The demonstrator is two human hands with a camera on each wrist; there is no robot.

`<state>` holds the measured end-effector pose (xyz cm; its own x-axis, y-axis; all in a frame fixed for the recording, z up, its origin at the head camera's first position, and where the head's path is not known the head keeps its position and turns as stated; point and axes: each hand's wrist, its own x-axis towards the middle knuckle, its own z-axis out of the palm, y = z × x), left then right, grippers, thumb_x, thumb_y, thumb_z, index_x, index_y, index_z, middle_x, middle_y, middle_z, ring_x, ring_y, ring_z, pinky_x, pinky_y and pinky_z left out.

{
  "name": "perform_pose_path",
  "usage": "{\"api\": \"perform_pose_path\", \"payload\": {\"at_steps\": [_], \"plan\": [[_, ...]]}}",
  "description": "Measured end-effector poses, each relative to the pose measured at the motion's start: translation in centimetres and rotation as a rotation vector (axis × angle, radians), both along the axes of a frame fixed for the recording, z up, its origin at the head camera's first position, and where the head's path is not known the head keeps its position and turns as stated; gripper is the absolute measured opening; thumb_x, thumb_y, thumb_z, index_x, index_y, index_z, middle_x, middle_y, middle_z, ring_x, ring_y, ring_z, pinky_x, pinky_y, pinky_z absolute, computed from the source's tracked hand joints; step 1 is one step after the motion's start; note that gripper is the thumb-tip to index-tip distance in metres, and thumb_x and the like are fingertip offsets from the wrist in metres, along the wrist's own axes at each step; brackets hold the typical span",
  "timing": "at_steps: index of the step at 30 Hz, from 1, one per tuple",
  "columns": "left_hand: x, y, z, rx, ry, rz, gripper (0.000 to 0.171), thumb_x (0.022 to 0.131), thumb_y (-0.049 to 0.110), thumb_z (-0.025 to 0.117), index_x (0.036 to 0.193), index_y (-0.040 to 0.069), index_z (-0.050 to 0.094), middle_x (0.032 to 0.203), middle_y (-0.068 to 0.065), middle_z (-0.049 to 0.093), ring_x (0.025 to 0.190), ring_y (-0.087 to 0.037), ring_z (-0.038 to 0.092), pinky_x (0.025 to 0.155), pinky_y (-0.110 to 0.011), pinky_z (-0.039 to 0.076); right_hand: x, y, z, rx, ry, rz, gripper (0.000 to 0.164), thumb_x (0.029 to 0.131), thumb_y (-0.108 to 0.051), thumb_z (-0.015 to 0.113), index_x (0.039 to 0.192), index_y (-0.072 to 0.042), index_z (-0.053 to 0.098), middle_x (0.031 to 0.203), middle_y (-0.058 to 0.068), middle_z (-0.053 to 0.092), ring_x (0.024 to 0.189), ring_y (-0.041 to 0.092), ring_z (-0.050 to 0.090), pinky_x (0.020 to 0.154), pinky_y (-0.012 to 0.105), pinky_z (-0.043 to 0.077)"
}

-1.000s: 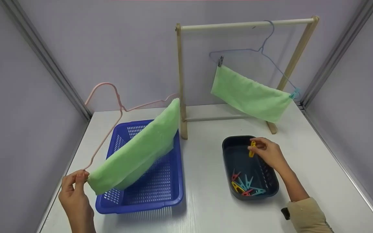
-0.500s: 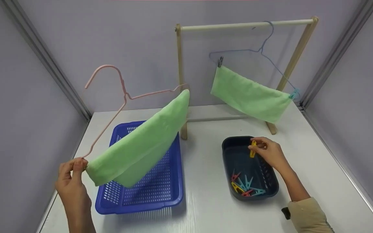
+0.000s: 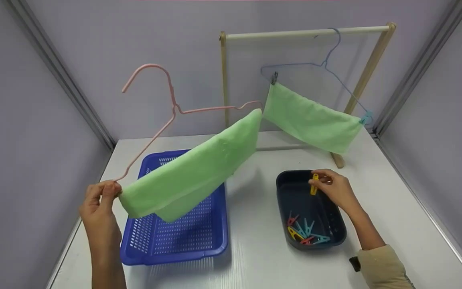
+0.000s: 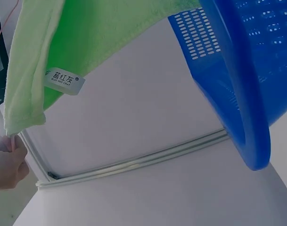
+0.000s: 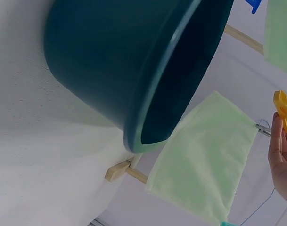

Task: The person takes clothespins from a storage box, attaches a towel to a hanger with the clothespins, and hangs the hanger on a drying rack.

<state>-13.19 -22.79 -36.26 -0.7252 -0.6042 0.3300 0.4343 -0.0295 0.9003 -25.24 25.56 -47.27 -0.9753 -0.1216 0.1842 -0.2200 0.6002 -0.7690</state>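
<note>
My left hand [image 3: 102, 202] pinches the lower left end of a pink clothes hanger [image 3: 173, 105] together with a corner of a green towel [image 3: 199, 164]. The towel slants up to the hanger's other end, above the blue basket; a white label [image 4: 64, 81] shows on it in the left wrist view. Over the far end of a dark bin [image 3: 307, 208], my right hand [image 3: 335, 188] pinches a yellow clothespin [image 3: 314, 184]. Several red, teal and yellow clothespins [image 3: 301, 229] lie at the bin's near end.
A blue perforated basket [image 3: 223, 237] stands on the white table [image 3: 255, 249]. Behind, a wooden rack [image 3: 223, 72] carries a blue hanger [image 3: 291, 64] with a second green towel [image 3: 309, 118], held by a dark clip [image 3: 274, 78] and a teal clothespin [image 3: 366, 117].
The left hand has raised the pink hanger and towel, and they have shifted right, so the towel's far end now reaches in front of the rack. The right hand stays almost still with its yellow clothespin.
</note>
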Motion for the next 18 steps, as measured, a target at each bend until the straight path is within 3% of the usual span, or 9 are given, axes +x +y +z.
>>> {"api": "perform_pose_path", "payload": {"at_steps": [18], "plan": [[-2.5,2.6,-0.3,-0.115,-0.043,-0.138,0.019,0.093,0.002,0.053,0.083,-0.013,0.059,0.081,-0.005,0.049,0.083,-0.018,0.046,0.081,-0.028,0.038,0.2,0.9,0.2,0.013,-0.001,-0.033,0.044,0.085,-0.038,0.064,0.114,-0.004,0.063,0.104,0.015,0.062,0.092,0.029,0.06,0.074,0.043,0.051]]}}
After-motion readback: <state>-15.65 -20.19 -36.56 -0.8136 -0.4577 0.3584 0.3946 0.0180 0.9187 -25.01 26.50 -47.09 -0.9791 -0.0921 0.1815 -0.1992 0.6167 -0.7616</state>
